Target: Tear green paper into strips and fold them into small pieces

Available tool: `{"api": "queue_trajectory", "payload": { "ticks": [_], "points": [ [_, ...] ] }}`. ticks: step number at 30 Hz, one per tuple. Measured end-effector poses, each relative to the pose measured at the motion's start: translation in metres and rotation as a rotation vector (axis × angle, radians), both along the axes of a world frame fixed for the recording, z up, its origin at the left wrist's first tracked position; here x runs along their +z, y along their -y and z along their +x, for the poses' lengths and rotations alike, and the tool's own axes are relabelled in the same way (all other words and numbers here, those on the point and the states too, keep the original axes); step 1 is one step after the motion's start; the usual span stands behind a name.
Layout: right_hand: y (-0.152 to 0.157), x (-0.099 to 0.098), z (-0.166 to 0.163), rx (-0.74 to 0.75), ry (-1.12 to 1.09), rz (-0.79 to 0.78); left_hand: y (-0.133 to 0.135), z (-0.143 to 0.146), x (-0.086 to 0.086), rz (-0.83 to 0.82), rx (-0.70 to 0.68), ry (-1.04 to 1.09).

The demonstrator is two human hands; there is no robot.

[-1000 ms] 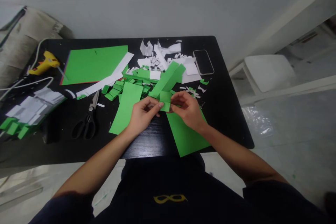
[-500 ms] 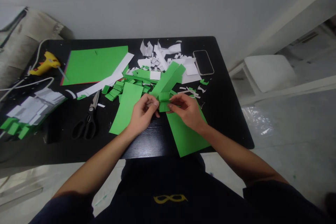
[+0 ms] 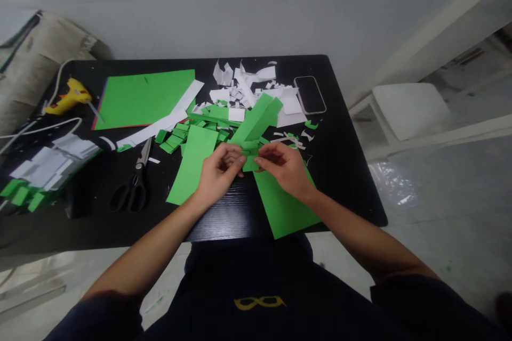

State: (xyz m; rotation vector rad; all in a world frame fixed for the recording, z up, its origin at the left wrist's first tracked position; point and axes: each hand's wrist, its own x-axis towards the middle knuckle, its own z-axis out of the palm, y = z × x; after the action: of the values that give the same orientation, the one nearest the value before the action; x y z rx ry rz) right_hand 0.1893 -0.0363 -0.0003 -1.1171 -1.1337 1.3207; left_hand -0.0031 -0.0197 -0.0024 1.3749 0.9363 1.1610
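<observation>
A small folded piece of green paper [image 3: 250,163] is pinched between both hands above the table's front half. My left hand [image 3: 220,170] grips its left side, thumb in front. On its right side, my right hand [image 3: 285,168] closes thumb and fingers. Behind it, green paper strips [image 3: 259,117] slant up to the right. One green sheet [image 3: 194,165] lies beside my left hand, and another green sheet [image 3: 286,205] sits partly beneath my right hand and forearm. Small folded green pieces [image 3: 176,138] are heaped to the left.
Black-handled scissors [image 3: 134,186] lie left of the sheets, near a stack of white and green folded pieces [image 3: 56,165]. A yellow glue gun [image 3: 70,98] with a cable is far left. White paper scraps [image 3: 240,90] and a phone [image 3: 310,95] lie at the back.
The folded green paper's upper part has bent down between my fingers, so it looks flatter and creased. Both hands stay nearly in place, with the thumbs shifted slightly.
</observation>
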Motion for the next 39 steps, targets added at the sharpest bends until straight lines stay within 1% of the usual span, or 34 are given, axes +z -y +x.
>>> {"api": "queue_trajectory", "payload": {
  "ticks": [7,11,16,22,27,33,39],
  "points": [
    [0.0,-0.001,0.001,-0.001,0.014,0.027,0.0,-0.003,0.001,0.009,-0.008,-0.063],
    [0.0,-0.003,0.001,-0.002,0.022,0.049,-0.001,-0.005,0.002,0.041,-0.014,-0.097],
    [0.001,-0.003,0.002,-0.005,0.07,0.105,-0.001,-0.005,0.004,0.055,-0.015,-0.112],
    [0.002,0.0,0.002,-0.044,0.174,0.136,0.0,-0.006,0.0,0.06,-0.006,-0.129],
    [0.003,0.001,0.001,-0.071,0.207,0.146,0.001,-0.006,-0.003,0.07,0.023,-0.139],
    [0.005,0.002,0.001,-0.075,0.202,0.205,0.002,-0.011,0.006,0.093,-0.056,-0.117],
    [0.005,0.002,0.001,-0.078,0.229,0.218,0.003,-0.011,0.01,0.053,-0.033,-0.101]
  ]
}}
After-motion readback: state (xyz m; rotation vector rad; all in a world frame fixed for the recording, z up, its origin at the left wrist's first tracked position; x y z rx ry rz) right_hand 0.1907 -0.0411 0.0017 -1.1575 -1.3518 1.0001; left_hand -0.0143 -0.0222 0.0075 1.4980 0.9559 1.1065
